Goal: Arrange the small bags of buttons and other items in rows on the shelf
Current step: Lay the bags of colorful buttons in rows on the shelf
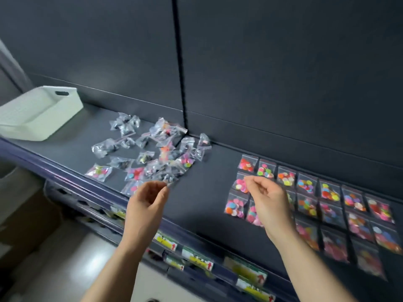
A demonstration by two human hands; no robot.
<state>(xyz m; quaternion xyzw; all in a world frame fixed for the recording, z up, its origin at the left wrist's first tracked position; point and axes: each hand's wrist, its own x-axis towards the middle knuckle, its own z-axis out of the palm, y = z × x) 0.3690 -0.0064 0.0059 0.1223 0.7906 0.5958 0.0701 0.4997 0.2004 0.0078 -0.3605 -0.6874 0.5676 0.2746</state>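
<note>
A loose pile of small clear bags (161, 153) lies mid-shelf; some hold coloured buttons, others dark items. To the right, bags of coloured buttons (331, 201) lie flat in neat rows on the dark shelf (209, 188). My left hand (148, 201) is at the pile's front edge, thumb and fingers pinched on the corner of a clear bag (172, 180). My right hand (269, 203) hovers over the left end of the rows, fingers curled. Its thumb and forefinger meet at the top edge of a pink-button bag (239, 185); whether they grip it is unclear.
A white plastic basket (41, 114) stands at the shelf's back left. A dark back wall with a vertical seam (181, 73) rises behind. Price labels (196, 258) line the shelf's front edge. Floor and a cardboard box (28, 223) lie below left.
</note>
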